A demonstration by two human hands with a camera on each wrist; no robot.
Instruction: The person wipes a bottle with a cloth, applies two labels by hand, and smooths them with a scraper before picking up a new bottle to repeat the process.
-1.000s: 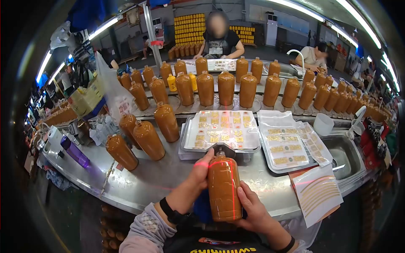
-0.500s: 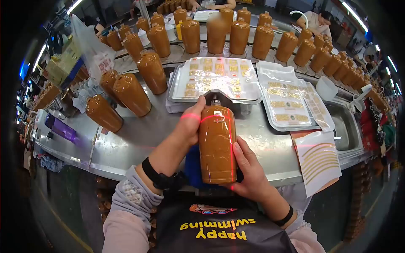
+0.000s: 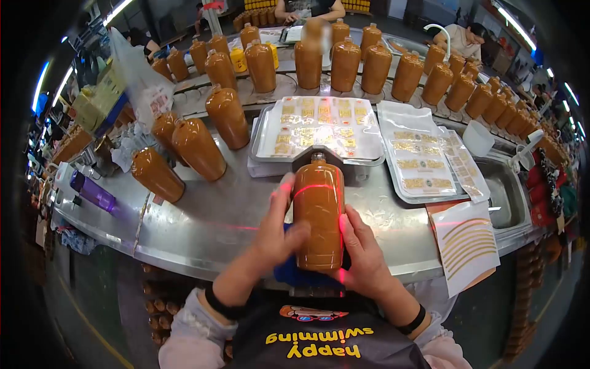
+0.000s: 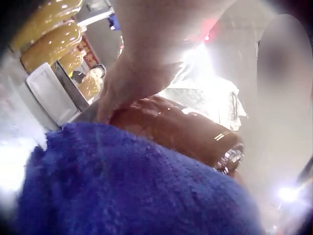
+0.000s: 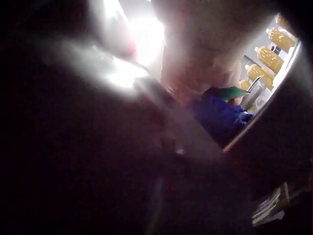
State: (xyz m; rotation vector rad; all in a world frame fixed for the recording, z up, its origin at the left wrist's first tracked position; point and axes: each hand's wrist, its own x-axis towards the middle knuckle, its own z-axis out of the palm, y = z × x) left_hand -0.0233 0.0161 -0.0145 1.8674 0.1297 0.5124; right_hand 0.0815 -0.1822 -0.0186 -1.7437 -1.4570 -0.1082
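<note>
In the head view a glossy brown bottle (image 3: 318, 221) lies tilted, its clear neck resting in a dark notched holder and its base toward me. My right hand (image 3: 367, 261) grips its lower right side, thumb along the wall. Along the left side, my left hand (image 3: 270, 230) touches the bottle with fairly straight fingers, its thumb blurred over the front. Red light lines cross the bottle. Beneath lies a blue cloth (image 3: 289, 273), which fills much of the left wrist view in front of the bottle (image 4: 181, 132). The right wrist view is mostly dark.
Behind the holder sits a tray of gold decal sheets (image 3: 319, 126); another decal tray (image 3: 418, 160) is to its right, near a sink (image 3: 507, 190). A sheet of gold strips (image 3: 464, 246) overhangs the edge. Several brown bottles (image 3: 200, 147) stand left, others line the back conveyor.
My left hand has slid down from the bottle's shoulder, and its thumb has swung across the lower front. The right hand stays on the lower right side. The head view has tilted down.
</note>
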